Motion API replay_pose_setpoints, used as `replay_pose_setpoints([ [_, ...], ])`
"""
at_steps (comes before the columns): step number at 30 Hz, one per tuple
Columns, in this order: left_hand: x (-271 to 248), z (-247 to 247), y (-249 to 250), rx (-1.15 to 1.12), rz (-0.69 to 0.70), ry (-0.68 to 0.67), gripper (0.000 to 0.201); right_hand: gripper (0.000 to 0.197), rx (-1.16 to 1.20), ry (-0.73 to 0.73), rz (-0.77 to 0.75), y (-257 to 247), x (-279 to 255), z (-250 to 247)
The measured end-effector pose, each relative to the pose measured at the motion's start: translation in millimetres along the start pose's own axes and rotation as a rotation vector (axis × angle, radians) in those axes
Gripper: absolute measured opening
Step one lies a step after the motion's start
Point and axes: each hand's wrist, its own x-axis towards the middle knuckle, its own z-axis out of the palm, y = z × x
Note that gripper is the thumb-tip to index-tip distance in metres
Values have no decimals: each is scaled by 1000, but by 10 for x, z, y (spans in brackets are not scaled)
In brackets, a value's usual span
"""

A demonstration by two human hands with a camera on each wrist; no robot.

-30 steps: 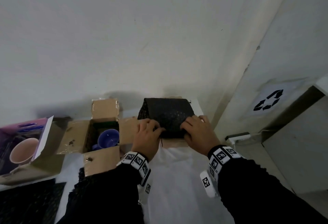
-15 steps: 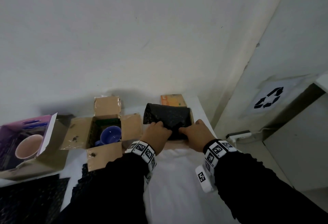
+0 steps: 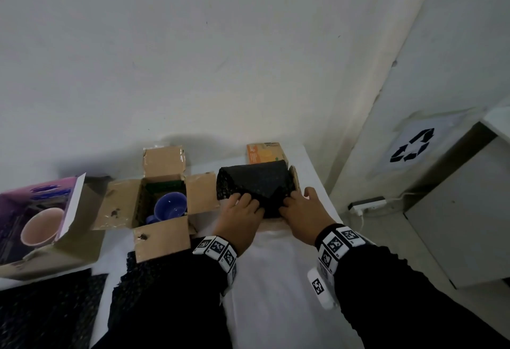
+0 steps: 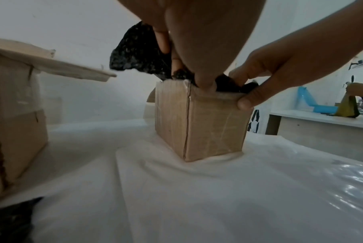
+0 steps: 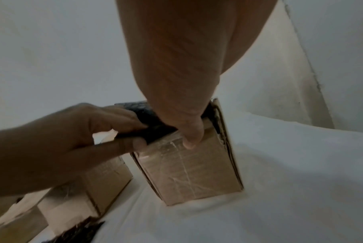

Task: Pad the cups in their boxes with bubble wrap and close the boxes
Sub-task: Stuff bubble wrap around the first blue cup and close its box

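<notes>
A sheet of black bubble wrap (image 3: 256,183) bulges out of the small cardboard box (image 4: 207,125) at the table's far right. My left hand (image 3: 242,207) pinches the wrap's near edge between thumb and fingers. My right hand (image 3: 296,205) has its fingers curled onto the wrap at the box's rim and its thumb (image 5: 190,136) on the front wall of the box (image 5: 188,171). What is inside this box is hidden. An orange flap (image 3: 265,152) sticks up behind it. To the left, an open box (image 3: 162,241) holds a blue cup (image 3: 170,205).
A purple box (image 3: 38,191) with a pink cup (image 3: 41,225) lies at far left. More black bubble wrap (image 3: 41,315) lies at the near left. White plastic sheet (image 3: 276,293) covers the table. The wall stands close behind and the table's edge runs just right of the small box.
The bubble wrap has sunk lower onto the small box and the orange flap behind it has come into sight. Both hands stayed on the wrap's near edge.
</notes>
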Motion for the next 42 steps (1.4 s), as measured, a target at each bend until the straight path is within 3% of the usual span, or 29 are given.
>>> replay_pose_setpoints([
  [3, -15, 34, -48, -34, 9, 85, 22, 30, 16, 52, -7, -24, -41, -29],
  [9, -84, 6, 44, -47, 8, 39, 29, 35, 41, 46, -21, -69, -1, 35],
  [14, -140, 74, 72, -65, -90, 47, 24, 27, 66, -101, 19, -98, 89, 75],
  [17, -129, 128, 33, -25, -37, 73, 18, 18, 35, -2, -18, -99, 92, 93],
  [21, -139, 156, -51, -30, -12, 79, 35, 22, -7, 115, -17, -52, 43, 279],
  [26, -114, 110, -61, -93, -39, -10, 28, 30, 1, -42, -40, -69, 164, -1],
  [29, -143, 139, -116, -228, -78, 20, 31, 21, 193, -190, -68, 73, 239, -202],
  [31, -192, 150, -190, -434, -135, 92, 31, 15, 504, -171, -28, 214, 257, -263],
  [33, -214, 116, -277, -704, -305, 149, 24, 9, 863, 52, 94, 322, 294, -316],
  [35, -181, 99, -366, -882, -545, 241, 27, 13, 988, 315, 283, 418, 416, -367],
  [36, -141, 99, -413, -944, -632, 300, 34, 19, 990, 351, 380, 468, 503, -371],
  [39, 60, 65, -553, -997, -767, 373, 73, 39, 892, 180, 532, 518, 753, -338],
  [42, 330, -65, -618, -963, -841, 205, 90, 37, 791, 42, 547, 416, 887, -272],
])
